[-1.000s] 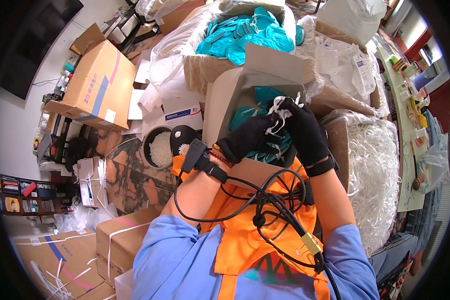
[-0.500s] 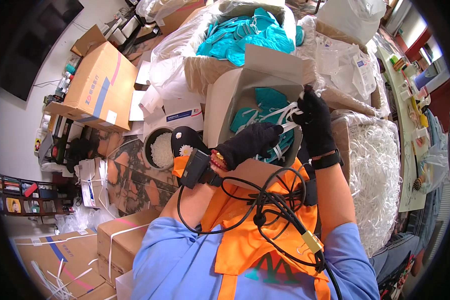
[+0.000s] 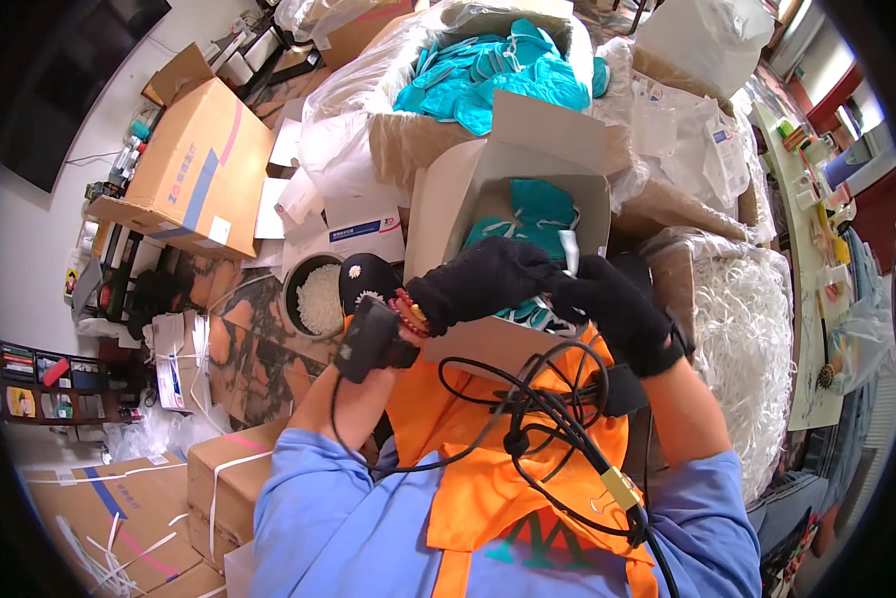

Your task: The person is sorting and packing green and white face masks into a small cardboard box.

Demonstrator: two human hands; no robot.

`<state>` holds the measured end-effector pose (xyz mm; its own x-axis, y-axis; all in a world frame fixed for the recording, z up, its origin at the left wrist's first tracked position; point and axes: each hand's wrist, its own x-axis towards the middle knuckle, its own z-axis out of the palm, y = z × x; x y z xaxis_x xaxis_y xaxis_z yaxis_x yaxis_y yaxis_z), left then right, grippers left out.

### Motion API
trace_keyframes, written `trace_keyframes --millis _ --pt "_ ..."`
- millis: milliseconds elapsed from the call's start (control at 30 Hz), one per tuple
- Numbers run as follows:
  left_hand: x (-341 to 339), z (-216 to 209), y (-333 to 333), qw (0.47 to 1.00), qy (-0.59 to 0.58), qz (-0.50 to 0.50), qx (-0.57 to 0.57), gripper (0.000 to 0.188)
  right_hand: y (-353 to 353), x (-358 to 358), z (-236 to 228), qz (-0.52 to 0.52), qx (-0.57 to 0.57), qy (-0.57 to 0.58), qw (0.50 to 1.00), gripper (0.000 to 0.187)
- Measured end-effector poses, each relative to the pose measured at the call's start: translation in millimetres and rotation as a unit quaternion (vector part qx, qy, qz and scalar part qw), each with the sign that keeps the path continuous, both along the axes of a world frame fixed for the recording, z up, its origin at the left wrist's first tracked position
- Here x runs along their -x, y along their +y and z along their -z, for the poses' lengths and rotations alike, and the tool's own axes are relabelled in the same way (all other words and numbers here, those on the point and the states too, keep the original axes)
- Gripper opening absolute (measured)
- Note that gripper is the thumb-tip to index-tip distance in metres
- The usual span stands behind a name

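Observation:
Both my hands wear black gloves and meet above an open grey-white carton [image 3: 550,132] in front of me. My left hand [image 3: 488,284] is closed, its fingertips pressed near the other hand. Fingers bent inward, my right hand [image 3: 615,311] is closed too. A white elastic strap [image 3: 570,249] sticks up between the fingertips; most of what they pinch is hidden by the gloves. Below and behind them, teal face masks [image 3: 543,204] with white straps lie in the carton. A black cable [image 3: 513,409] loops over my orange apron [image 3: 468,498].
Beyond the carton stands a plastic-lined box of teal masks [image 3: 513,80]. On the right is a box of white elastic straps [image 3: 742,349]. A bowl of small white pieces [image 3: 320,299] sits at left, near a tall cardboard box [image 3: 204,174]. Strapped boxes [image 3: 234,488] lie lower left.
My right hand has come down and inward toward the left hand. The bundle of white straps stretched between them has dropped mostly out of sight; a short end shows.

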<state>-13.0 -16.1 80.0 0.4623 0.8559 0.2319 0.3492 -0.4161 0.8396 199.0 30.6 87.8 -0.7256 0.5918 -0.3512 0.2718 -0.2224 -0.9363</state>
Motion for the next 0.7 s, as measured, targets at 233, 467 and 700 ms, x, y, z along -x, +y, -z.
trace_keyframes --millis 233,467,700 --pt "-30.6 -71.0 -28.0 0.917 -0.317 -0.003 0.242 0.021 -76.0 -3.6 -49.7 0.165 -0.055 0.135 0.975 0.03" --pt "-60.2 -43.5 -33.1 0.742 -0.616 -0.056 0.258 0.026 -74.4 -1.4 -39.3 0.328 -0.411 0.07 0.848 0.034" --pt "-22.4 13.4 12.3 0.987 -0.046 -0.154 -0.03 0.03 -17.4 -8.2 -67.6 0.472 -0.216 0.325 0.79 0.027"
